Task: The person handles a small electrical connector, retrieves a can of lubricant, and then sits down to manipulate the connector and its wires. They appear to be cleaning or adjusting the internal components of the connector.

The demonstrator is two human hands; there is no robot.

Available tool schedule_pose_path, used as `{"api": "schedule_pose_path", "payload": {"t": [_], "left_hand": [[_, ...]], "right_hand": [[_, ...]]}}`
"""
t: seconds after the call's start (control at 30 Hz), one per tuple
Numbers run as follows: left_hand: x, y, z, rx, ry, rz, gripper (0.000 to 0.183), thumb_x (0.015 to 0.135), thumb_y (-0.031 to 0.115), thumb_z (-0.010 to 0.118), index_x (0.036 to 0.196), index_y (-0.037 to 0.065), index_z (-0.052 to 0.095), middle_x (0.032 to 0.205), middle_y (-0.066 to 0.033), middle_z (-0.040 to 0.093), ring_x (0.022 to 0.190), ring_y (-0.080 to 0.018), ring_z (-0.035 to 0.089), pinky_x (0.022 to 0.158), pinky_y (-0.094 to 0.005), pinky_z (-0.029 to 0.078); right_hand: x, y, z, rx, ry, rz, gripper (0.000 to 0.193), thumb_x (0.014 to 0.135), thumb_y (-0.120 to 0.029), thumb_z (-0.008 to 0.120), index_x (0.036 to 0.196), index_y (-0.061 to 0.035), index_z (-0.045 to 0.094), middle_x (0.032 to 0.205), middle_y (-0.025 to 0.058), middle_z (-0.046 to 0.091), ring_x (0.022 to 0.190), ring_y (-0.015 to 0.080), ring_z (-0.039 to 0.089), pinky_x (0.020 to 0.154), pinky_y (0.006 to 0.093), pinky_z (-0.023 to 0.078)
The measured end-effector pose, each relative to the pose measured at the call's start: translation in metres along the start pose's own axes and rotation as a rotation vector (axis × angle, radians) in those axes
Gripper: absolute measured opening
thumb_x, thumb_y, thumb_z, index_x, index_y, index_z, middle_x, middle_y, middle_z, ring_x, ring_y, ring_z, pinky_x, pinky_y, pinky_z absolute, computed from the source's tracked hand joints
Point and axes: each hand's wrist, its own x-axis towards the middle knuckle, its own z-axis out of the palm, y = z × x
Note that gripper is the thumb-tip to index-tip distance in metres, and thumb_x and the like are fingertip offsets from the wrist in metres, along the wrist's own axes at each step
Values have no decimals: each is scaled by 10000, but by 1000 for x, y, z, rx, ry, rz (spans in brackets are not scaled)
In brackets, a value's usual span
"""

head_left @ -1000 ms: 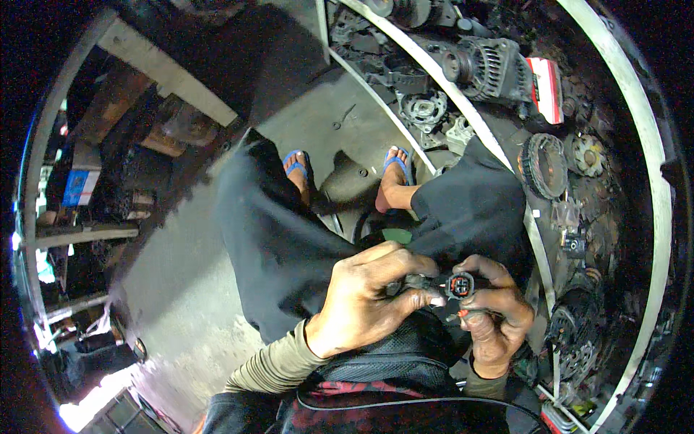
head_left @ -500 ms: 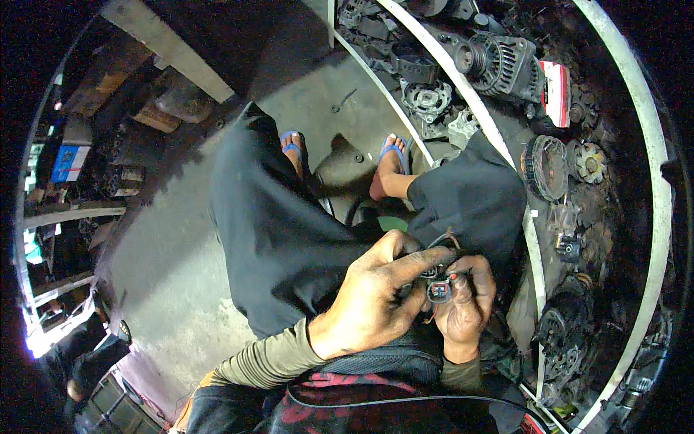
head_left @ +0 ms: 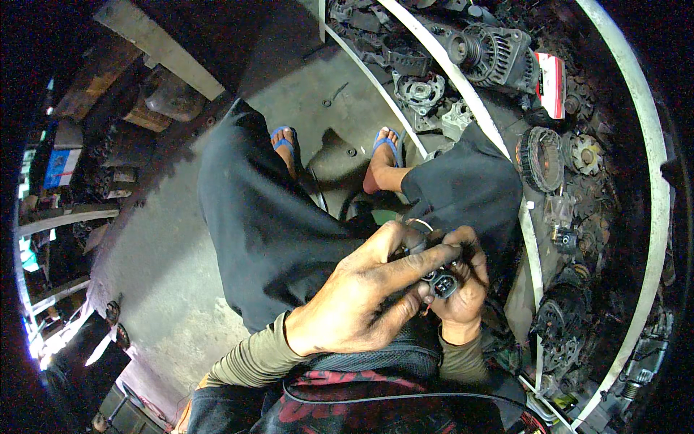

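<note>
Above my lap, my left hand (head_left: 365, 293) and my right hand (head_left: 466, 300) meet over a small black electrical connector (head_left: 444, 286). Its open end with the terminal cavity faces up. My left thumb and fingers close on its left side, while my right fingers curl round the right side. A thin pale wire (head_left: 420, 223) loops out above my left fingertips. Another dark part shows between the fingers, mostly hidden, and I cannot make out its kind.
On the right, a white-edged rack holds an alternator (head_left: 491, 56), a stator ring (head_left: 542, 159), a rotor (head_left: 587, 153) and a red-and-white box (head_left: 551, 85). A screwdriver-like tool (head_left: 336, 93) lies on the floor (head_left: 173, 253). A blue-and-white box (head_left: 62, 168) stands left.
The connector has turned in my fingers, and its red and blue details no longer show. My left hand has shifted slightly left, and my right fingers have closed in nearer the left fingertips.
</note>
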Motion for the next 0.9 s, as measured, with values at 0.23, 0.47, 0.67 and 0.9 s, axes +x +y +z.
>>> {"api": "schedule_pose_path", "payload": {"t": [0.23,0.47,0.67,0.9], "left_hand": [[-2,3,-2,79,83,10,458,808,12,734,1260,13,661,1070,-170,643,932,-328,646,818,-381,524],[-6,2,-11,106,81,-5,444,786,29,740,1217,23,636,1042,-168,617,950,-351,641,808,-393,537],[-13,5,-19,135,22,-46,479,781,-1,705,1249,23,603,1066,-176,561,968,-370,619,824,-405,537],[-20,0,-15,159,65,-38,483,758,-13,700,1233,24,624,1039,-163,564,904,-356,607,794,-393,534]], "right_hand": [[7,-7,4,145,-107,59,237,951,-89,589,1156,3,516,1144,213,640,932,292,704,675,358,628],[12,-10,15,211,-133,181,158,973,-100,551,1087,-2,504,1089,211,643,712,241,696,446,272,556],[17,-18,40,-52,-14,314,181,973,-198,582,1080,-54,562,821,64,638,543,132,592,423,243,446],[24,-16,52,-188,48,406,112,986,-85,523,1029,-11,595,854,30,635,620,60,584,507,195,461]]}}
